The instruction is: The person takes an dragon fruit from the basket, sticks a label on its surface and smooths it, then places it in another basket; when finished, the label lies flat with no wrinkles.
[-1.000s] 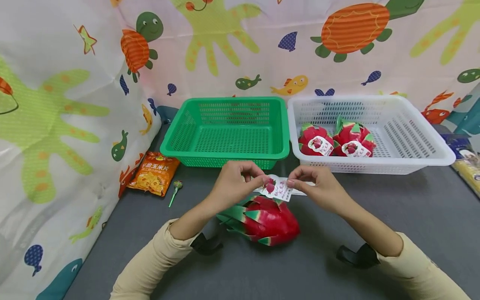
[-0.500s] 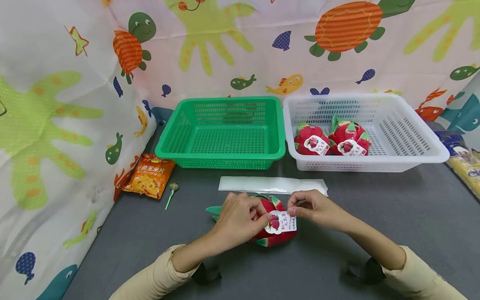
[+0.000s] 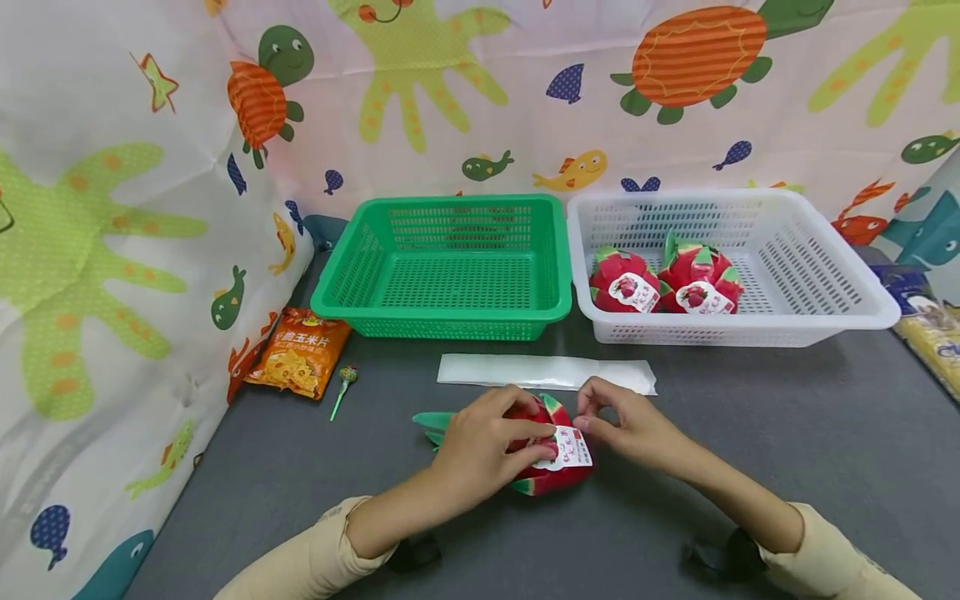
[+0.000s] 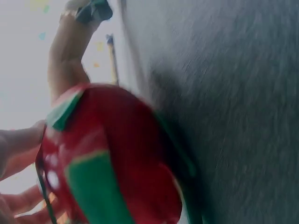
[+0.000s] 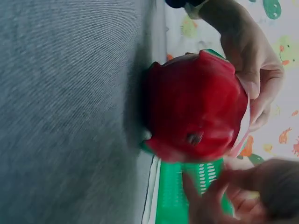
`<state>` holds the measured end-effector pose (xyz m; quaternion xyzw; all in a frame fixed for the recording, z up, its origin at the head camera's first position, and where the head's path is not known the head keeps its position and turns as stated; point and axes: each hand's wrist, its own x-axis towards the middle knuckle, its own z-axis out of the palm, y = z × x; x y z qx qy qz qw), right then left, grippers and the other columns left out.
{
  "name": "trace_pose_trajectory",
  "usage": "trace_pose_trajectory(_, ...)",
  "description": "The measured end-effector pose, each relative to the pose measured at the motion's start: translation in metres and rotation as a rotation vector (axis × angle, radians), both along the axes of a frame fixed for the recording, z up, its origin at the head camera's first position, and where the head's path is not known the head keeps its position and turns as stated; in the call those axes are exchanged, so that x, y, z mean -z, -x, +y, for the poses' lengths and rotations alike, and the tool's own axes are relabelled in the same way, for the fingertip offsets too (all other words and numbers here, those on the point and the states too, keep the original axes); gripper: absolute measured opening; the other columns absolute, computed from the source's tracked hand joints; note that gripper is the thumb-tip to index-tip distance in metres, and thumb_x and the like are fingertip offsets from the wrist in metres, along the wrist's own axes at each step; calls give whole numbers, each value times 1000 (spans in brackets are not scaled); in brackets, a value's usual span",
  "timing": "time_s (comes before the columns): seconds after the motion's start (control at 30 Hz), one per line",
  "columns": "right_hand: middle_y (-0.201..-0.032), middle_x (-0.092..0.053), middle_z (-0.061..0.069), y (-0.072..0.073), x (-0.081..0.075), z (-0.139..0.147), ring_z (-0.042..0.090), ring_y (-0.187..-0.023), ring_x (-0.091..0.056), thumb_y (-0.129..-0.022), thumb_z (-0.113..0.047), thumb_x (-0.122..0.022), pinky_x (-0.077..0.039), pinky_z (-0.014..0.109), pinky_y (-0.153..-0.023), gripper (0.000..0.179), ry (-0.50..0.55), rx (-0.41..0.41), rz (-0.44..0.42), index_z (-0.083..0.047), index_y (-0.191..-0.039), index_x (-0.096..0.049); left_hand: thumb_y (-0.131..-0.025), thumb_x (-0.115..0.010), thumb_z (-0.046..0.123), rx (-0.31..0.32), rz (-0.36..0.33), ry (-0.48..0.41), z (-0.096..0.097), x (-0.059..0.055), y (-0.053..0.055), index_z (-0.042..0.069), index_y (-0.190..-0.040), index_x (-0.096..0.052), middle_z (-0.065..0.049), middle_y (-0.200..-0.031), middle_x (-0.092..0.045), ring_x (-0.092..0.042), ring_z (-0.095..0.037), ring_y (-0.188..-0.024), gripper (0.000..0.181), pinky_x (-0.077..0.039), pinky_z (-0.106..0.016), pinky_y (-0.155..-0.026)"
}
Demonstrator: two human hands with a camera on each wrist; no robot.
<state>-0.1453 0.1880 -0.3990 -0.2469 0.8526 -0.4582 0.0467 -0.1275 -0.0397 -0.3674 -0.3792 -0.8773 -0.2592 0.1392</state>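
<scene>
A red dragon fruit [image 3: 553,482] with green scales lies on its side on the grey table, its leafy end to the left. On its upper front is a white sticker [image 3: 574,448] with a fruit picture and red lettering. My left hand [image 3: 487,446] holds the fruit from above, thumb and index finger pressing the sticker's left part and partly hiding it. Beside the sticker's upper right corner is my right hand [image 3: 630,421], thumb and index finger loosely bent. The right wrist view shows its blurred fingers [image 5: 205,200] just off the fruit.
A glossy white strip [image 3: 547,372] lies behind the fruit. Farther back stand a green basket [image 3: 442,327] and a white basket [image 3: 705,331] holding two stickered dragon fruits [image 3: 701,279]. At left are an orange snack bag [image 3: 298,352] and a lollipop [image 3: 345,385]; a yellow-blue packet [image 3: 926,321] lies far right.
Both hands have brought the sticker down from above the strip onto the dragon fruit. The left thumb now presses it flat, and the right fingers have let go of its corner.
</scene>
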Motion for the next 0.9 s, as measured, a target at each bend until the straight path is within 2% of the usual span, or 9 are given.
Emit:
trace_pose_trajectory(0.07,-73,-51,-6,-2,-1,0,6,-69,-48,-81,-15,-70,-46,20,-60,18,-30,54,61,-16,-83,-53,-70,-78,37,22,-14,5,-3,1,1,21,-96,-75,2,-97,-61,-55,-8,-88,31,-49,-18,-67)
trace_pose_trajectory(0.13,-72,-49,-9,-5,-3,-3,5,-70,-46,-77,-19,-73,-45,20,-59,20,-43,64,112,-20,-78,-53,-70,-78,39,50,-4,19,-5,0,3,20,-97,-74,2,-97,-61,-56,-8,-86,33,-48,-16,-66)
trace_pose_trajectory(0.23,-71,-49,-11,-8,-6,-10,5,-73,-44,-73,-31,-77,-46,21,-61,25,-47,-10,173,-22,-72,-54,-70,-78,41,91,26,51,-9,0,8,21,-98,-74,2,-96,-62,-56,-7,-82,35,-46,-13,-62)
trace_pose_trajectory(0.3,-70,-49,-12,-9,-7,-12,5,-72,-43,-70,-40,-77,-43,22,-59,30,-105,-45,209,-23,-68,-53,-69,-78,41,111,29,66,-12,-1,10,21,-98,-74,2,-96,-62,-56,-6,-81,35,-45,-13,-61)
trace_pose_trajectory(0.5,-71,-45,-13,-15,-14,-3,6,-74,-40,-62,-51,-78,-37,20,-55,39,-384,-32,102,-26,-61,-49,-67,-79,41,135,-38,89,-17,-2,15,22,-103,-72,2,-101,-61,-54,-5,-87,42,-46,-14,-65)
trace_pose_trajectory(0.57,-70,-43,-13,-16,-18,-6,5,-73,-39,-61,-54,-78,-36,19,-52,42,-403,-13,118,-26,-59,-47,-67,-79,41,135,-44,94,-18,-1,15,21,-104,-72,2,-101,-60,-54,-5,-87,43,-45,-14,-65)
trace_pose_trajectory(0.73,-63,-40,-13,-19,-23,-26,4,-68,-37,-64,-61,-72,-32,18,-46,48,-401,30,221,-24,-59,-43,-68,-79,38,160,-51,91,-20,-2,15,20,-102,-72,3,-98,-58,-53,-4,-82,39,-41,-11,-61)
trace_pose_trajectory(0.8,-63,-39,-13,-20,-23,-25,5,-69,-37,-64,-62,-71,-31,18,-45,47,-452,22,195,-24,-60,-43,-68,-79,38,169,-68,95,-22,-2,16,21,-102,-72,4,-98,-58,-52,-4,-82,39,-40,-11,-61)
trace_pose_trajectory(0.9,-64,-41,-12,-19,-24,-14,7,-70,-39,-63,-57,-75,-33,19,-47,45,-490,-16,105,-25,-62,-44,-69,-79,40,172,-97,101,-24,-2,18,22,-105,-71,5,-98,-57,-51,-3,-84,41,-40,-12,-62)
